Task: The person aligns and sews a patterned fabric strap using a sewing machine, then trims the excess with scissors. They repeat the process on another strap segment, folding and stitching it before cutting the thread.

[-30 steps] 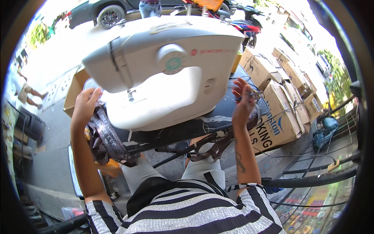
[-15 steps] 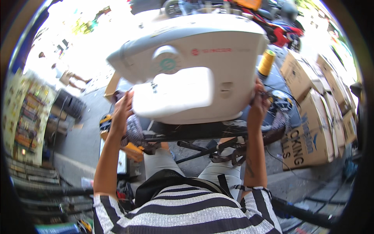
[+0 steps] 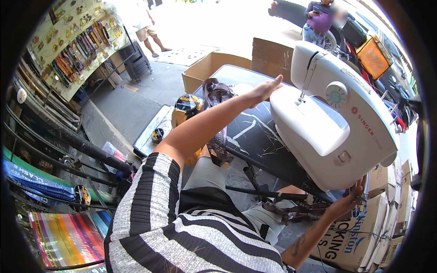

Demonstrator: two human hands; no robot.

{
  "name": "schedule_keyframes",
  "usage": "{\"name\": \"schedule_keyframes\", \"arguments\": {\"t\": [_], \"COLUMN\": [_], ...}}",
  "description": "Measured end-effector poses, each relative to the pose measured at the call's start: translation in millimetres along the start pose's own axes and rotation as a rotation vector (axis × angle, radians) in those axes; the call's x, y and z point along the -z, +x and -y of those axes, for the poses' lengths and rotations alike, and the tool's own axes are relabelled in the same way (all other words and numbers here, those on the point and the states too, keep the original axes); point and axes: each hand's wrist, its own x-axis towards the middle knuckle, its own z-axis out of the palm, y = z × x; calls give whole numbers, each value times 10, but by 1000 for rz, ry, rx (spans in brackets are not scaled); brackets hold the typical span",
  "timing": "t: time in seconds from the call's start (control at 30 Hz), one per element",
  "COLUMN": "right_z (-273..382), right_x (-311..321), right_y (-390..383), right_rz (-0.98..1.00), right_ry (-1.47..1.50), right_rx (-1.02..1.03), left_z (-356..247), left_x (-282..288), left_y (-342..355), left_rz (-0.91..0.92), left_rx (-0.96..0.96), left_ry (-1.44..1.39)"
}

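A white sewing machine [image 3: 364,145] with a round dial stands over the right part of the black marble-patterned table [image 3: 248,125], its needle side toward my left. My left hand [image 3: 266,90] presses on the end of its arm, thumb up, with the other fingers partly hidden behind it. Low at the opposite end, my right hand [image 3: 347,202] grips the base corner. Dark printed straps [image 3: 217,93] lie bunched at the table's left and hang over the near edge. More straps [image 3: 298,211] hang below the machine near my knee.
Cardboard boxes [image 3: 364,236] are stacked at the right, and an open carton [image 3: 214,63] stands behind the table. Black-and-yellow round packs [image 3: 189,103] sit on a side surface. A person [image 3: 317,20] stands by a motorbike. Metal racks and bright fabric [image 3: 68,239] fill the left.
The view has turned left, so the machine now appears farther right and tilted. My left hand stays at its arm end and my right at its base.
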Motion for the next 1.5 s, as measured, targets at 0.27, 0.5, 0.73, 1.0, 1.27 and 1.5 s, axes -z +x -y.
{"name": "schedule_keyframes", "arguments": {"t": [0.27,0.5,0.73,1.0,1.27,1.5], "right_z": [116,961,1229,1247,451,-582], "right_x": [236,43,70,394,1394,1526], "right_y": [-277,-795,-737,-774,-344,-28], "right_rz": [-114,956,1176,1105,215,-298], "right_ry": [-116,-309,-200,-269,-136,-111], "right_rx": [141,-48,-65,-100,-130,-272], "left_z": [-122,-621,-722,-843,-810,-143], "left_x": [-16,-1086,-1265,-1499,-2040,-3286], "left_y": [-758,-2067,-2063,-1984,-1567,-1042], "left_rz": [-396,245,442,566,545,397], "left_rx": [-631,-907,-980,-1049,-735,-526], "left_ry": [114,618,728,736,371,349]}}
